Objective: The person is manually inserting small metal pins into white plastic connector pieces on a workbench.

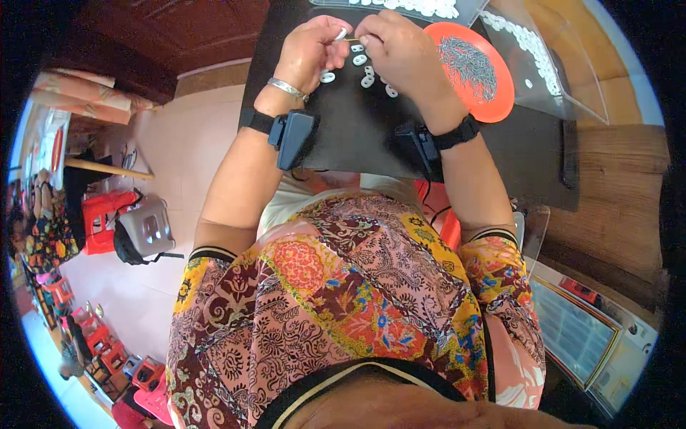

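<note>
At the far side of the dark table [350, 136], my left hand [307, 57] is closed in a pinch on a small white plastic piece [341, 33]. Facing it, my right hand [404, 61] pinches a thin yellowish pin-like rod [352, 40], whose tip points at the white piece. Whether the two touch I cannot tell. Several white oval pieces with two holes, such as this oval piece [359, 60], lie on the table between and below my hands. One more oval piece [327, 77] rests beside my left wrist.
An orange plate [500, 71] heaped with grey metal screws or nails [468, 68] sits right of my right hand. Clear plastic trays with white pieces [525, 43] stand at the far edge and far right. Stools and a grey-and-red chair [146, 227] are on the floor at left.
</note>
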